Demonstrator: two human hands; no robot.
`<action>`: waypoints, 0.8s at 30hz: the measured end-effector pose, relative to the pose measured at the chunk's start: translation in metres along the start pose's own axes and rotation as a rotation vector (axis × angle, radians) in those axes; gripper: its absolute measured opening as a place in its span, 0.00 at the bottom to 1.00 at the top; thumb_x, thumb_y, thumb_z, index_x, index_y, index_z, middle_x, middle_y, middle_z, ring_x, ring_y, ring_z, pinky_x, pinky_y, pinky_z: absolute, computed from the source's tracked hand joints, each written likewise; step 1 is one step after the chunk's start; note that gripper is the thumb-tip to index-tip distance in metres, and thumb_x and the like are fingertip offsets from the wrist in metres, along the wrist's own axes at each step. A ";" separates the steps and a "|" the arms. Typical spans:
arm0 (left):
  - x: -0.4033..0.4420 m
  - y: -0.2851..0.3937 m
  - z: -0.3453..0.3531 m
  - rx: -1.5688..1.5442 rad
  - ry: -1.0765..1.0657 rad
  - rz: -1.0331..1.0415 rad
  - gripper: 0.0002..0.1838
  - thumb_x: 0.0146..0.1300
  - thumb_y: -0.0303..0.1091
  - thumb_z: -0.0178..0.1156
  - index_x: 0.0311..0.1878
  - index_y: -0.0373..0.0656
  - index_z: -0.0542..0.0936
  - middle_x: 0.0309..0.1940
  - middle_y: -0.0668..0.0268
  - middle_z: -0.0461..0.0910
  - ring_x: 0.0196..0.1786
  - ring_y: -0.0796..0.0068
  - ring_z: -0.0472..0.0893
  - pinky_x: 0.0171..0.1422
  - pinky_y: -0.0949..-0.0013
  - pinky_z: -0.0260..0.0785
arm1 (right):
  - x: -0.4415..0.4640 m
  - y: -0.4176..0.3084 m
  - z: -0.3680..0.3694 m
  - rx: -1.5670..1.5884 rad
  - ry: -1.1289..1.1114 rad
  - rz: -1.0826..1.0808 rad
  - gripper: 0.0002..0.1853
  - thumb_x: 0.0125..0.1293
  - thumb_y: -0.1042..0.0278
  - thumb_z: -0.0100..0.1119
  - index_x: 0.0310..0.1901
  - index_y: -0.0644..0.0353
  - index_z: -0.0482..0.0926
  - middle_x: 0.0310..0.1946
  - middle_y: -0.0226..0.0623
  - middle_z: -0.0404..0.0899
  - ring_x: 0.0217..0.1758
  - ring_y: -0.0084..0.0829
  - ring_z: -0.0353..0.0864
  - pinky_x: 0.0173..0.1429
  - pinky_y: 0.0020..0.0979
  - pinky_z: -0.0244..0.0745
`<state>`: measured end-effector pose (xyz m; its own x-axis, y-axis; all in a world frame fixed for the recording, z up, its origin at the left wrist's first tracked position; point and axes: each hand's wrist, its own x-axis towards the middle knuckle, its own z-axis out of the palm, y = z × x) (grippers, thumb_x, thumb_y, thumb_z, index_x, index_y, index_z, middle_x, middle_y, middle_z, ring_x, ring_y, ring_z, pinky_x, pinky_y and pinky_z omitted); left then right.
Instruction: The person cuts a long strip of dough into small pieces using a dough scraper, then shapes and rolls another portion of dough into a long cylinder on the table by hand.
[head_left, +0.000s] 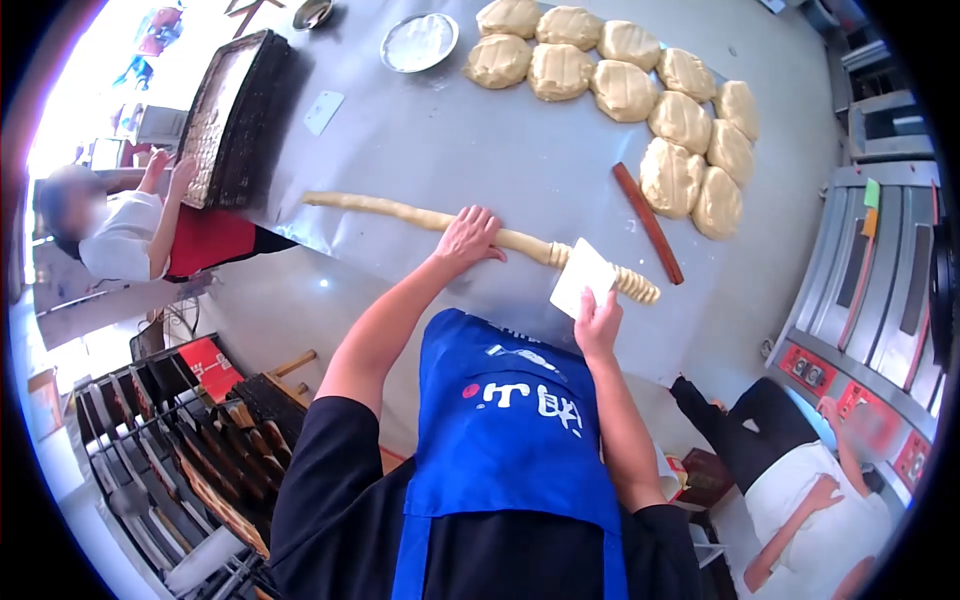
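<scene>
Dough rope (520,241) lies before you on the metal table (400,150), its right end cut into thin slices (638,285). Your left hand (470,238) drapes over the rope's middle; whether it grips, you cannot tell from this view. Your right hand (598,318) grasps a white scraper (580,276) across the rope, beside the slices. Beyond the rope's right end lie a wooden rod (648,225) and plump dough blocks (625,90).

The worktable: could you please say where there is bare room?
The widest bare patch lies between the dough rope, white bowl and brown stick. It is crowded at the clustered dough blocks, and around the left hand and the scraper in the right hand.
</scene>
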<state>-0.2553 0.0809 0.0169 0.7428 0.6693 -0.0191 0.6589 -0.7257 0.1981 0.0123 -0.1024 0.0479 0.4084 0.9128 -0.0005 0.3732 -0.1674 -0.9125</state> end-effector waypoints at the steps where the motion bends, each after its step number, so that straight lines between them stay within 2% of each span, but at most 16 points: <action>1: -0.002 -0.003 -0.004 0.032 0.025 -0.028 0.37 0.53 0.69 0.72 0.48 0.42 0.79 0.44 0.61 0.77 0.54 0.59 0.77 0.63 0.58 0.70 | 0.000 0.002 -0.003 -0.056 -0.028 -0.026 0.21 0.79 0.68 0.59 0.67 0.69 0.74 0.42 0.56 0.90 0.42 0.57 0.91 0.45 0.48 0.84; 5: -0.013 -0.024 0.006 0.090 0.040 -0.060 0.38 0.53 0.70 0.70 0.48 0.42 0.79 0.44 0.61 0.77 0.53 0.59 0.77 0.63 0.58 0.70 | 0.010 0.008 -0.015 -0.107 0.016 -0.053 0.18 0.79 0.69 0.60 0.63 0.71 0.76 0.41 0.55 0.90 0.43 0.56 0.91 0.45 0.47 0.84; 9: -0.015 -0.038 0.010 0.011 0.045 0.075 0.37 0.55 0.71 0.69 0.45 0.43 0.79 0.43 0.61 0.77 0.52 0.60 0.78 0.62 0.57 0.71 | 0.025 -0.003 -0.014 -0.070 0.206 -0.024 0.14 0.80 0.69 0.59 0.57 0.73 0.78 0.44 0.55 0.90 0.42 0.56 0.92 0.48 0.47 0.83; 12: -0.028 -0.052 0.006 0.010 0.029 0.128 0.36 0.56 0.71 0.68 0.45 0.43 0.79 0.43 0.61 0.78 0.53 0.60 0.78 0.61 0.57 0.71 | 0.021 -0.016 -0.005 0.083 0.348 0.329 0.20 0.83 0.63 0.58 0.66 0.70 0.72 0.47 0.47 0.88 0.35 0.31 0.90 0.23 0.28 0.80; 13: -0.029 -0.061 0.006 0.053 -0.004 0.111 0.36 0.58 0.71 0.68 0.46 0.43 0.80 0.43 0.62 0.79 0.54 0.61 0.78 0.62 0.57 0.70 | 0.020 -0.025 0.004 0.087 0.420 0.312 0.18 0.83 0.64 0.56 0.61 0.71 0.74 0.44 0.49 0.87 0.31 0.32 0.89 0.23 0.29 0.79; 17: -0.035 -0.079 0.015 -0.037 -0.069 0.152 0.36 0.58 0.70 0.69 0.46 0.43 0.80 0.43 0.61 0.79 0.54 0.60 0.78 0.62 0.56 0.71 | 0.010 -0.044 0.045 0.231 0.510 0.457 0.19 0.83 0.65 0.56 0.64 0.72 0.73 0.46 0.48 0.87 0.35 0.32 0.90 0.22 0.28 0.79; 19: -0.028 -0.074 -0.001 -0.080 -0.148 0.094 0.35 0.57 0.67 0.71 0.49 0.42 0.80 0.44 0.59 0.78 0.54 0.57 0.78 0.63 0.54 0.70 | 0.006 -0.053 0.059 0.162 0.535 0.360 0.22 0.82 0.65 0.57 0.68 0.72 0.70 0.49 0.52 0.88 0.43 0.43 0.92 0.33 0.38 0.85; 20: -0.024 -0.072 -0.009 -0.106 -0.167 0.142 0.35 0.57 0.67 0.71 0.49 0.42 0.80 0.44 0.59 0.78 0.54 0.57 0.78 0.63 0.54 0.70 | 0.005 -0.054 0.059 0.136 0.578 0.388 0.22 0.82 0.65 0.57 0.68 0.72 0.70 0.49 0.52 0.88 0.43 0.43 0.92 0.33 0.38 0.85; 22: -0.028 -0.062 -0.020 -0.226 -0.049 0.007 0.31 0.61 0.57 0.74 0.55 0.41 0.81 0.49 0.57 0.80 0.59 0.54 0.77 0.66 0.51 0.69 | -0.011 -0.055 0.047 -0.316 0.572 0.375 0.24 0.80 0.66 0.60 0.70 0.71 0.71 0.57 0.58 0.87 0.60 0.55 0.87 0.67 0.49 0.78; 23: -0.021 -0.053 -0.021 -0.251 -0.062 0.053 0.31 0.61 0.57 0.74 0.55 0.41 0.81 0.49 0.57 0.80 0.59 0.54 0.77 0.66 0.51 0.69 | -0.014 -0.053 0.039 -0.385 0.632 0.342 0.22 0.80 0.66 0.60 0.68 0.70 0.73 0.55 0.57 0.87 0.56 0.51 0.89 0.60 0.46 0.81; 24: -0.015 -0.046 -0.022 -0.308 0.008 0.088 0.29 0.62 0.52 0.74 0.58 0.41 0.81 0.52 0.56 0.80 0.61 0.52 0.77 0.67 0.50 0.68 | -0.019 -0.050 0.030 -0.450 0.685 0.304 0.20 0.80 0.66 0.60 0.66 0.69 0.75 0.53 0.55 0.88 0.53 0.48 0.91 0.53 0.44 0.85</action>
<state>-0.2989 0.1076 0.0298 0.7933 0.6085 0.0190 0.5244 -0.6989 0.4864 -0.0395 -0.0998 0.0814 0.9006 0.4040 0.1604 0.4013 -0.6307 -0.6642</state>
